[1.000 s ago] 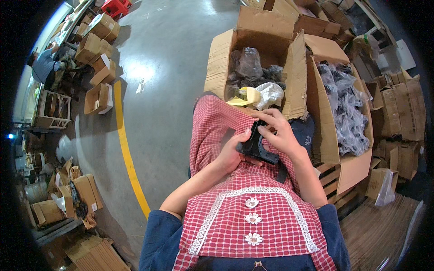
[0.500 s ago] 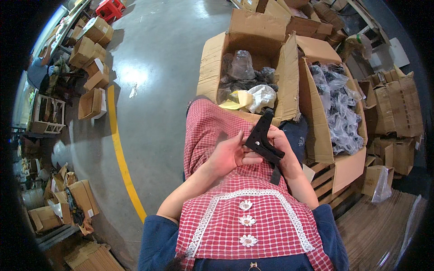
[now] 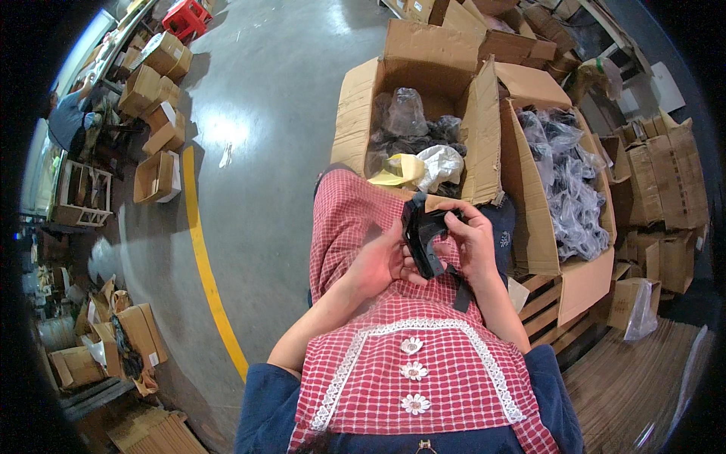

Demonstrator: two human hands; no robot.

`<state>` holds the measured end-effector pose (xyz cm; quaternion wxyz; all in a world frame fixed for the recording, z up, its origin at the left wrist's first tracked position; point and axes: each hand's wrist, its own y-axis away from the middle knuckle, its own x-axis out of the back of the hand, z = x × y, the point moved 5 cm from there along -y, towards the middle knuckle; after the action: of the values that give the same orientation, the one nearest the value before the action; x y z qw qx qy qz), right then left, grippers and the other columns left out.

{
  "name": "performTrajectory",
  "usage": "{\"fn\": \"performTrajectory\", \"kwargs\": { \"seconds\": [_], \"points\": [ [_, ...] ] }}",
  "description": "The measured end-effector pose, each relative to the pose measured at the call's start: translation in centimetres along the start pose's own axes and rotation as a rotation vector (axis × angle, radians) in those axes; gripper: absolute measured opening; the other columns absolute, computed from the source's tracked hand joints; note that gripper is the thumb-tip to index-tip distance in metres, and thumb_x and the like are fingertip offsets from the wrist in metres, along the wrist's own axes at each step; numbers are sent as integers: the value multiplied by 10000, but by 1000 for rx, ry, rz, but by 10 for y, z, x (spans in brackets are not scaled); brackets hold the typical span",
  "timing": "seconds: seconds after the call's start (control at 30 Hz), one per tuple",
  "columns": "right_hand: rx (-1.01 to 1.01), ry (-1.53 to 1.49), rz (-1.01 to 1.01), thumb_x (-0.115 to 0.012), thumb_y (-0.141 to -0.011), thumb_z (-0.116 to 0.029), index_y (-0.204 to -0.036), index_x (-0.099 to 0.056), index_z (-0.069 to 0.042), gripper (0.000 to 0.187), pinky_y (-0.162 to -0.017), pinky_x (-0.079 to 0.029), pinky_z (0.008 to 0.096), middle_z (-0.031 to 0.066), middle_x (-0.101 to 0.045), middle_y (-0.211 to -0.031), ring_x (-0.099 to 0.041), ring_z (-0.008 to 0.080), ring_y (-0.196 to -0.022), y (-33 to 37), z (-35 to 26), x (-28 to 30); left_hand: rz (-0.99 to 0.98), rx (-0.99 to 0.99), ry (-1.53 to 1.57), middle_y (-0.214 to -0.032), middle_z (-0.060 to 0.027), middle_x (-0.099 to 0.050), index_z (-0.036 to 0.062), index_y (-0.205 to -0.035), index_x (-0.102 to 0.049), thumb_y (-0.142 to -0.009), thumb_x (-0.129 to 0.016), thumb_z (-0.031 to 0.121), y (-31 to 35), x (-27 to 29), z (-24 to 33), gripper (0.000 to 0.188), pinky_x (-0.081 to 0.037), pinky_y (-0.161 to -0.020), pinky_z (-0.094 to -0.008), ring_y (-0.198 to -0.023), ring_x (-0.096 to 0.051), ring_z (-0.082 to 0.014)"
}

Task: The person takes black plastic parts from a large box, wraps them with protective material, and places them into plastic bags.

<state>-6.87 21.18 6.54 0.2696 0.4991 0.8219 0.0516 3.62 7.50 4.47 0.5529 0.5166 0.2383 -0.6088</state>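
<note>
A black, angled, bracket-like piece is held above my lap, with a dark strap hanging below on its right side. My left hand grips its left and lower edge, the fingers curled under it. Around its right end, the fingers and thumb of my right hand are closed. I cannot make out its exact kind. A red checked apron with white trim lies under both hands. Just beyond it stands an open carton holding dark items in clear plastic, a yellow piece and a white bag.
To the right, a second open carton holds several plastic-wrapped dark items. It sits by a wooden pallet and stacked flat cardboard. A yellow floor line runs along the left. Small cartons and a person are farther left.
The black piece has been turned over in my hands, and its upright arm now points up on the left. My right hand has shifted onto its upper right end.
</note>
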Motion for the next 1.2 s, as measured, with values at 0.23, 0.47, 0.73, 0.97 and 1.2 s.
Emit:
{"fn": "performTrajectory", "kwargs": {
  "seconds": [0.23, 0.47, 0.73, 0.97, 1.2],
  "points": [
    [448, 598, -20, -740, -842, -17, -1222, -629, -21, 396, -874, -498, 265, 45, -626, -1160, -620, 125, -999, 16, -26, -16, 302, -152, -569, -1227, -56, -623, -6, -1372, -511, -1033, -530, 93, -3, -1, -3, 354, -502, -932, -296, -1060, -597, -127],
    [433, 692, -284, -789, -809, -53, -1392, -517, -38, 644, -970, -460, 271, 36, -576, -1213, -557, 119, -1109, 16, -20, -25, 349, -215, -595, -1225, -61, -634, -19, -1323, -564, -1023, -519, 87, 2, 10, -5, 322, -494, -949, -310, -1072, -598, -140],
    [405, 725, -360, -784, -804, -47, -1398, -517, -52, 652, -801, -489, 236, 15, -590, -1156, -584, 76, -906, 22, -21, -23, 296, -38, -395, -1105, -51, -669, -3, -1264, -599, -985, -572, 108, 7, 8, -6, 302, -526, -849, -291, -966, -644, -133],
    [554, 842, -275, -776, -851, -169, -1351, -560, -39, 561, -850, -510, 291, 77, -645, -1152, -636, 148, -984, 28, -36, -29, 311, -53, -467, -1169, -46, -656, -6, -1313, -566, -1008, -541, 98, 1, 17, -11, 323, -506, -934, -307, -1033, -624, -135],
    [401, 1028, -87, -746, -884, -238, -1235, -616, -7, 440, -808, -538, 325, 131, -708, -1027, -692, 217, -932, 15, -19, -9, 371, -393, -921, -1117, -64, -659, -1, -1281, -564, -1027, -523, 114, -10, 31, -8, 282, -509, -805, -298, -905, -626, -151]
  ]
}}
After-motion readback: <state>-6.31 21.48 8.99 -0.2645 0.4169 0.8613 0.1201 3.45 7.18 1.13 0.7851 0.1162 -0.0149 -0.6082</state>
